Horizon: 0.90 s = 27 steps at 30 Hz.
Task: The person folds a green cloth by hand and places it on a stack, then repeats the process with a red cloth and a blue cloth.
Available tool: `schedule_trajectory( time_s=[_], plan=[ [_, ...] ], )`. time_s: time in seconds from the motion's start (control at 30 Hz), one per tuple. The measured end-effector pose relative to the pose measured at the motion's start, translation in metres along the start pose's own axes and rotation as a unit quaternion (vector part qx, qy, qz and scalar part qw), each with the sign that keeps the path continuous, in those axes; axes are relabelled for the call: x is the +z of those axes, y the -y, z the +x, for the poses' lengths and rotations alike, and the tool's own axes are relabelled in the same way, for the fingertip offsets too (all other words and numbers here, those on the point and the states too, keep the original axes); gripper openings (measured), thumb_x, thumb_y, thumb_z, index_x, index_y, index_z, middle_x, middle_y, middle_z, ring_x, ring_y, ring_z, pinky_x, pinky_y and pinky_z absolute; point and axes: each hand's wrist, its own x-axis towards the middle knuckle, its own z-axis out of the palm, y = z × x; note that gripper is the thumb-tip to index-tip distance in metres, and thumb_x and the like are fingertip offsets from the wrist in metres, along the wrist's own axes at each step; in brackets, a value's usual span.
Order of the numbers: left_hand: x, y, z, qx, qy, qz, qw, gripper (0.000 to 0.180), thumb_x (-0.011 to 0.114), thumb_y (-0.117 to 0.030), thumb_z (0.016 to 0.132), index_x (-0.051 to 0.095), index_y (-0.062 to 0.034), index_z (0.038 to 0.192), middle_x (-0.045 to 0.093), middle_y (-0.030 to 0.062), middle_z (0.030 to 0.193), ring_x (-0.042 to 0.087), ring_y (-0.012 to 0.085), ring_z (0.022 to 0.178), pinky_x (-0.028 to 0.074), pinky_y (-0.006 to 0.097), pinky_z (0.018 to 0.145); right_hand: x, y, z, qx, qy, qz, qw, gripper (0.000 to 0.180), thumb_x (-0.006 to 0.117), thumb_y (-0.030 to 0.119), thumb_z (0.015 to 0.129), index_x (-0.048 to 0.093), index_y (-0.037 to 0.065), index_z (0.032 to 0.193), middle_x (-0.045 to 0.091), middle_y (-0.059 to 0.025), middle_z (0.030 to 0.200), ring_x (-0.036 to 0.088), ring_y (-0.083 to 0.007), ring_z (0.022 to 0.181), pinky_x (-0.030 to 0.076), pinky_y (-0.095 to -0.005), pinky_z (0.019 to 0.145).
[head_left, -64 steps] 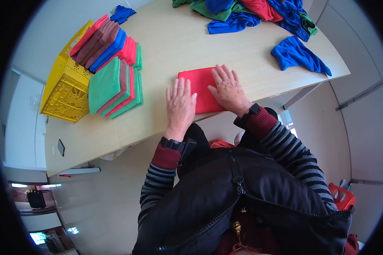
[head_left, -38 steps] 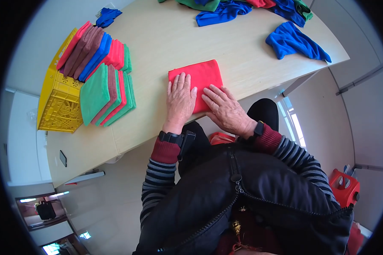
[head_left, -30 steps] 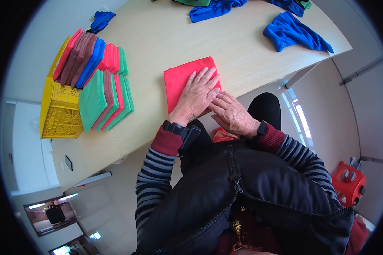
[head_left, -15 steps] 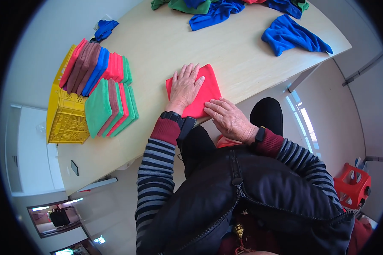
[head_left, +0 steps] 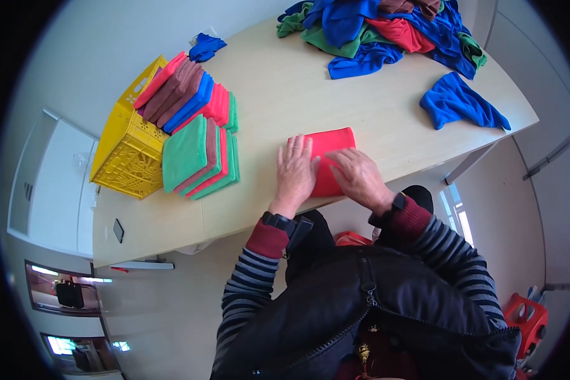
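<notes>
Pressing flat, our left hand (head_left: 296, 174) and right hand (head_left: 358, 175) lie open-palmed on the folded red square cloth (head_left: 326, 155) at the pale wooden table's (head_left: 278, 95) near edge; stacked green and red folded cloths (head_left: 199, 158) sit at nine o'clock.

Left hand (head_left: 296, 172) and right hand (head_left: 358, 174) flat, palms down, on folded red cloth (head_left: 328, 153) near tabletop (head_left: 278, 95) edge. To the left, folded stack (head_left: 199, 155) of green and red cloths, beside yellow crate (head_left: 128, 149). Loose blue cloth (head_left: 459, 102) to the right; mixed pile (head_left: 386, 28) at far edge.
</notes>
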Motion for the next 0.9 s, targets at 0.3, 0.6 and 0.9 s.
schedule_trajectory(
  time_s=[0.3, 0.6, 0.9],
  plan=[
    [0.033, -0.011, -0.020, 0.037, 0.005, -0.009, 0.999, 0.057, 0.047, -0.032, 0.101, 0.037, -0.0057, 0.151, 0.031, 0.0142, 0.159, 0.025, 0.0309, 0.149, 0.018, 0.053, 0.120, 0.063, -0.026, 0.031, 0.026, -0.025, -0.148, 0.988, 0.061, 0.043, 0.043, 0.102, 0.041, 0.003, 0.148, 0.037, -0.0177, 0.155, 0.027, -0.0348, 0.147, 0.019, -0.0483, 0.121],
    [0.030, -0.003, -0.032, -0.024, 0.019, -0.028, 0.999, 0.061, 0.045, -0.037, 0.102, 0.033, -0.0059, 0.153, 0.033, 0.0145, 0.158, 0.024, 0.0292, 0.150, 0.019, 0.054, 0.120, 0.060, -0.045, 0.031, 0.018, -0.019, -0.207, 0.978, 0.059, 0.041, 0.044, 0.102, 0.041, 0.008, 0.149, 0.036, -0.0154, 0.157, 0.026, -0.0327, 0.148, 0.018, -0.0481, 0.122],
    [0.021, 0.023, -0.059, -0.109, 0.003, -0.053, 0.993, 0.059, 0.042, -0.038, 0.104, 0.034, -0.0046, 0.152, 0.037, 0.0166, 0.156, 0.030, 0.0306, 0.146, 0.021, 0.053, 0.119, 0.056, -0.044, 0.030, 0.034, -0.017, -0.223, 0.974, 0.058, 0.043, 0.042, 0.102, 0.041, 0.009, 0.150, 0.034, -0.0153, 0.158, 0.025, -0.0320, 0.149, 0.020, -0.0484, 0.121]
  ],
)
